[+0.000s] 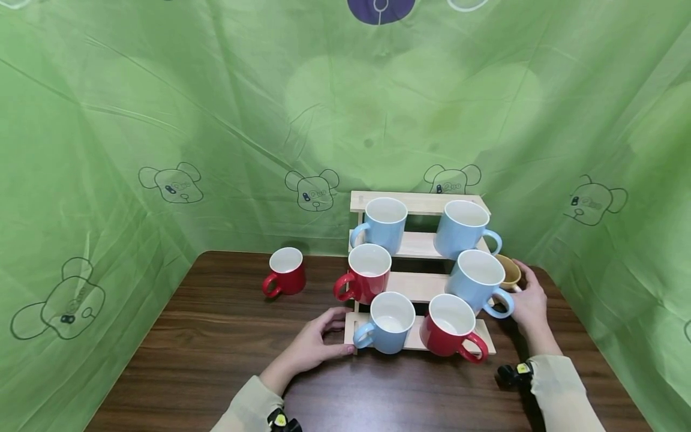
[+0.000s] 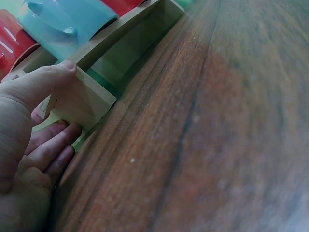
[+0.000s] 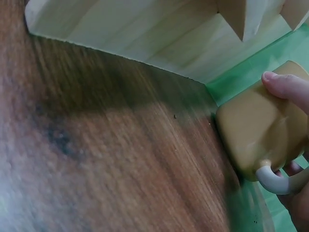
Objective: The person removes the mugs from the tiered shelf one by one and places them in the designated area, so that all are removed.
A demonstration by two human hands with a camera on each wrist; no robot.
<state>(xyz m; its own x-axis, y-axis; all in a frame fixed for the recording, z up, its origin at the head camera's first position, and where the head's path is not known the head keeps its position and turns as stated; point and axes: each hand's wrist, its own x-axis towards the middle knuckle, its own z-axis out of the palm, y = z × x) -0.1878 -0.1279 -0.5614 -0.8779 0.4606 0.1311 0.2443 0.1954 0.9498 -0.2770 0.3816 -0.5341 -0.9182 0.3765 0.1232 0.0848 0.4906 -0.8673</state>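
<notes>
A stepped wooden rack [image 1: 423, 204] carries light blue and red mugs. At its lower left end my left hand [image 1: 315, 343] grips the bottom step, the thumb [image 2: 58, 77] on the front edge and the fingers around the side panel [image 2: 89, 99]. A light blue mug [image 1: 391, 324] and a red mug [image 1: 449, 330] stand on that bottom step. Right of the rack, my right hand [image 1: 530, 303] holds a mustard-yellow mug [image 3: 258, 123] with a white handle [image 3: 279, 182], its thumb [image 3: 285, 86] across the mug's side. A blue mug partly hides the yellow one in the head view.
Another red mug [image 1: 288, 273] stands on the dark wooden table [image 1: 216, 336], left of the rack. On the third step are a red mug [image 1: 372, 281] and a blue mug [image 1: 472, 279]. Two more blue mugs sit one step higher. Green cloth [image 1: 243, 138] hangs behind and beside the table.
</notes>
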